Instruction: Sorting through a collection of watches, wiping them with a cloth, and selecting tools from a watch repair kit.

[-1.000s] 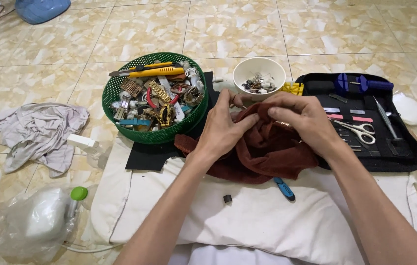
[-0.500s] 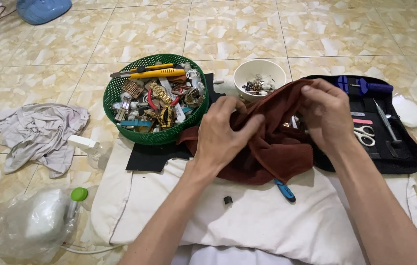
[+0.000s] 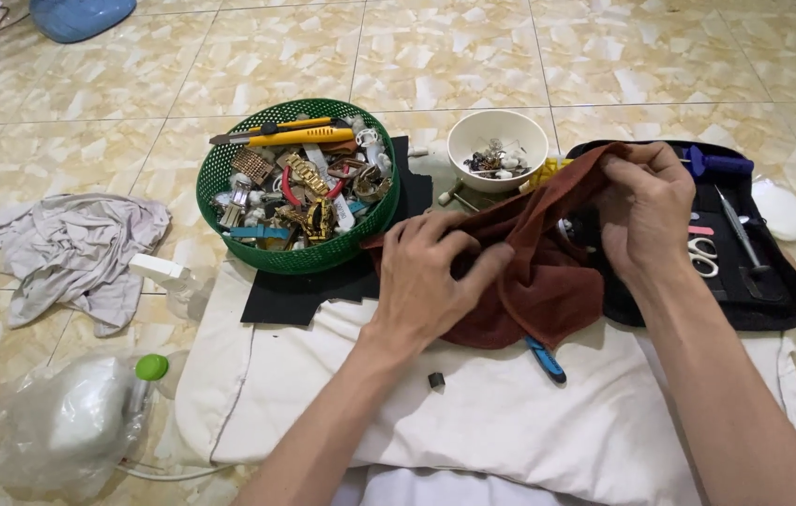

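Note:
A dark red-brown cloth (image 3: 548, 272) lies bunched on a white pillow (image 3: 510, 422). My left hand (image 3: 431, 276) presses down on the cloth's left part with fingers curled into it. My right hand (image 3: 646, 211) pinches the cloth's upper right edge and lifts it over the open black tool case (image 3: 773, 290). A blue-handled tool (image 3: 546, 360) pokes out from under the cloth. A small black piece (image 3: 435, 379) sits on the pillow below my left hand.
A green basket (image 3: 220, 173) holds several watches, straps and a yellow utility knife (image 3: 299, 136). A white bowl (image 3: 501, 136) of small parts stands behind the cloth. A grey rag (image 3: 70, 248), a plastic bag with a green-capped bottle (image 3: 79, 417) and a black mat (image 3: 304, 295) lie at the left.
My right hand has moved right and up, drawing the cloth's edge over the tool case. My left hand has flattened onto the cloth.

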